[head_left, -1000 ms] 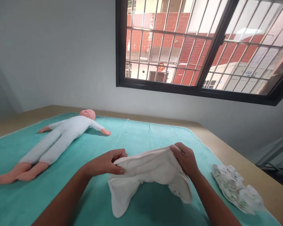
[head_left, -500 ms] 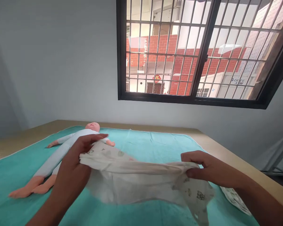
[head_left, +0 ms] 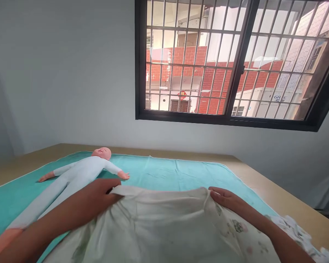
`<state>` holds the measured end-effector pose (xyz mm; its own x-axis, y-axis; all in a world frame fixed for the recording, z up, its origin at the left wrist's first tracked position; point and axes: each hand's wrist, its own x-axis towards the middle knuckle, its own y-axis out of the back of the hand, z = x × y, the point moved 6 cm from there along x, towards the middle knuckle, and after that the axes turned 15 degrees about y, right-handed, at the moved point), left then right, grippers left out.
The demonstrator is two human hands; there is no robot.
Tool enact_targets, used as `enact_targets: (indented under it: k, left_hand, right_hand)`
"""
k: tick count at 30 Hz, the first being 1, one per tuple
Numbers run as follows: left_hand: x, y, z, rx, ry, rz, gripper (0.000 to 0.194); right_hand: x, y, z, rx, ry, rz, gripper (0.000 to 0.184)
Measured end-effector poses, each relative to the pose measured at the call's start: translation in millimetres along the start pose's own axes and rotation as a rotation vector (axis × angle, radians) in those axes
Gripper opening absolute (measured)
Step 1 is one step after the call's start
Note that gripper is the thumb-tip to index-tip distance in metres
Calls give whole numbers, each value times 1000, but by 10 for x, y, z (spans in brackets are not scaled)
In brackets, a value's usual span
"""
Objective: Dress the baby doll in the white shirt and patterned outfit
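Observation:
A cream baby garment with small printed figures is spread over the teal blanket in front of me. My left hand grips its upper left edge, fingers closed on the cloth. At the upper right edge my right hand pinches the fabric and rests on it. A baby doll in a pale grey suit lies on its back at the left, arms out, just beyond my left hand.
The blanket covers a tan table that meets a grey wall. A crumpled white patterned cloth lies at the right, near the table edge. A barred window fills the wall above.
The garment, first bunched between my hands, was pulled wide and lifted, and now lies lowered and spread on the blanket. Both hands moved apart and down with it.

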<state>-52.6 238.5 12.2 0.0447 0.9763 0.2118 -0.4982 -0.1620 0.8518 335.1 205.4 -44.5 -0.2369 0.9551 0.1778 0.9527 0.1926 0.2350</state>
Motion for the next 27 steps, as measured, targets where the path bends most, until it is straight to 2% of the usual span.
enact_targets:
  k: [2,5,6,8,9,11,12,13,14,15,17,19,22,24,27]
  left_hand:
    - [398,-247,-16,83,-18,-136,31]
    - [997,-704,-9,303,25,-201,30]
    - [1136,-877,16,379,45,-208,26]
    - [1251,-1196,124,422,62,-174,18]
    - [1216,-1337,200,431,53,-136,19]
    - [967,-1578,386,420,-41,-52,24]
    - [759,-1665,517,386,-184,2,24]
    - [512,-1756,636,324,-351,-9,25]
    - [275,-1821,703,257,-461,-39,25]
    - [68,-1867,732,206,-529,-80,27]
    - [-201,-1910,693,150,-539,-154,33]
    - [-277,-1915,588,141,-462,-186,29]
    - [-202,-1908,457,172,-394,-161,8]
    - [-137,-1915,424,201,-408,-124,10]
    - [-90,-1892,406,171,-428,-88,18]
  right_hand:
    - [225,52,152,-66,-5,-39,50]
    - [620,139,449,-241,45,-99,44]
    - [750,198,562,-349,98,-60,40]
    - [930,368,774,-642,221,156,33]
    - [963,431,870,-752,285,269,29]
    - [950,476,1076,-835,334,361,27]
    - [906,474,1145,-843,348,368,28]
    - [837,463,1178,-846,358,364,28]
    - [743,446,1167,-861,377,362,28]
    - [632,421,1124,-883,398,356,28]
    - [380,334,984,-942,442,324,26]
    - [135,178,843,-1011,504,237,23]
    - [-118,-146,726,-1095,632,32,18]
    - [-173,-307,701,-1142,681,-49,19]
    - [-118,-380,688,-1185,672,-73,24]
